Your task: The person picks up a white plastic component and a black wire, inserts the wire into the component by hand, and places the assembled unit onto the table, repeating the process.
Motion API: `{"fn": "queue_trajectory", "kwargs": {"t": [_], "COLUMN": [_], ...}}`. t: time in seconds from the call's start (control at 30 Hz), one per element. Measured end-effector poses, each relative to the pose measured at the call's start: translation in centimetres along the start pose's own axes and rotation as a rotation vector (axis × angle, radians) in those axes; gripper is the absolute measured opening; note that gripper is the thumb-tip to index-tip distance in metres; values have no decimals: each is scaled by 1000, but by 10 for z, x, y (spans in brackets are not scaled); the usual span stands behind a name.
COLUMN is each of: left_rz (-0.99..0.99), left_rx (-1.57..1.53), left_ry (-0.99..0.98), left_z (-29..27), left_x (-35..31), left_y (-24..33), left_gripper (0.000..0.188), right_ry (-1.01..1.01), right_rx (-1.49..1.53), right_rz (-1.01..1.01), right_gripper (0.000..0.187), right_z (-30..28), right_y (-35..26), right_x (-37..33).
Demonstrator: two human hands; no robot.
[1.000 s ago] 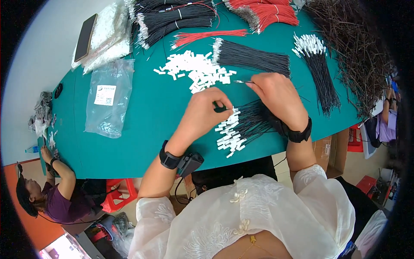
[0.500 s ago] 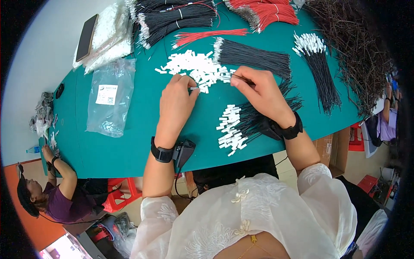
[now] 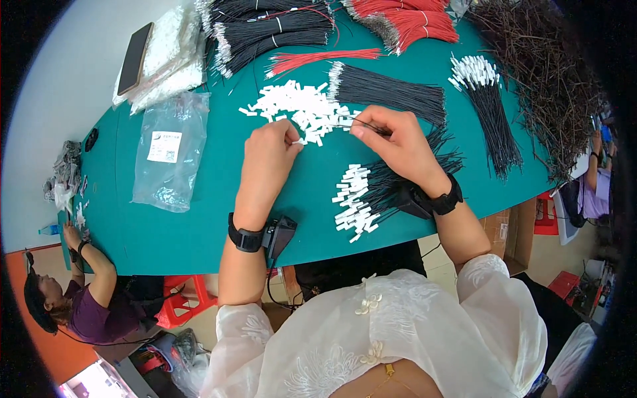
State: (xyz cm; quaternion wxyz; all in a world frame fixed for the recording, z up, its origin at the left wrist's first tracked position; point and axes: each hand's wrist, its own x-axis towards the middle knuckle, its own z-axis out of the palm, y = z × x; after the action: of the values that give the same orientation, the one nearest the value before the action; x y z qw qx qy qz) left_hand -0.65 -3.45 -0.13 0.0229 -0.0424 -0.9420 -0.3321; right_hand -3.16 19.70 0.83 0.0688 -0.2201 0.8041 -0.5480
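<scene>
My left hand [image 3: 269,159] is closed in a pinch on a small white plastic sleeve [image 3: 300,142], mostly covered by the fingertips. My right hand [image 3: 399,138] pinches a thin black wire [image 3: 370,129], its tip pointing left toward the sleeve but apart from it. Just beyond both hands spreads a loose pile of white sleeves [image 3: 298,106]. Under and beside my right wrist lie black wires with white sleeves on their ends [image 3: 355,204]. Farther off, a flat bundle of black wires [image 3: 395,91] with bare metal ends lies on the green table [image 3: 279,229].
Black wire bundles [image 3: 275,36] and red wire bundles [image 3: 424,23] sit at the back, a few red wires [image 3: 322,61] before them. At right are sleeved black wires [image 3: 494,123] and a dark brown tangle [image 3: 541,79]. Left: a plastic bag [image 3: 174,176], a phone [image 3: 135,56], a co-worker [image 3: 96,312].
My left hand has shifted slightly, its fingers now covering more of the white sleeve. My right hand has edged a little left with the wire.
</scene>
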Motion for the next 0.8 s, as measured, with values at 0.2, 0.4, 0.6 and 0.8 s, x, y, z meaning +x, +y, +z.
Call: {"fn": "queue_trajectory", "kwargs": {"t": [0.2, 0.4, 0.6, 0.8], "left_rz": [57, -59, -104, -129], "left_rx": [-294, -810, -918, -1026], "left_ry": [141, -21, -3, -13], "left_z": [2, 3, 7, 8], "left_x": [0, -4, -4, -4], "left_y": [13, 28, 28, 28], "left_gripper": [12, 13, 12, 13], "right_ry": [-1, -11, 10, 32], "right_rx": [55, 73, 81, 143], "right_rz": [3, 12, -27, -22], "right_gripper": [11, 9, 7, 9], "right_z": [1, -1, -1, 0], "right_y": [-1, -3, -2, -4], "right_x": [-2, -2, -3, -3]}}
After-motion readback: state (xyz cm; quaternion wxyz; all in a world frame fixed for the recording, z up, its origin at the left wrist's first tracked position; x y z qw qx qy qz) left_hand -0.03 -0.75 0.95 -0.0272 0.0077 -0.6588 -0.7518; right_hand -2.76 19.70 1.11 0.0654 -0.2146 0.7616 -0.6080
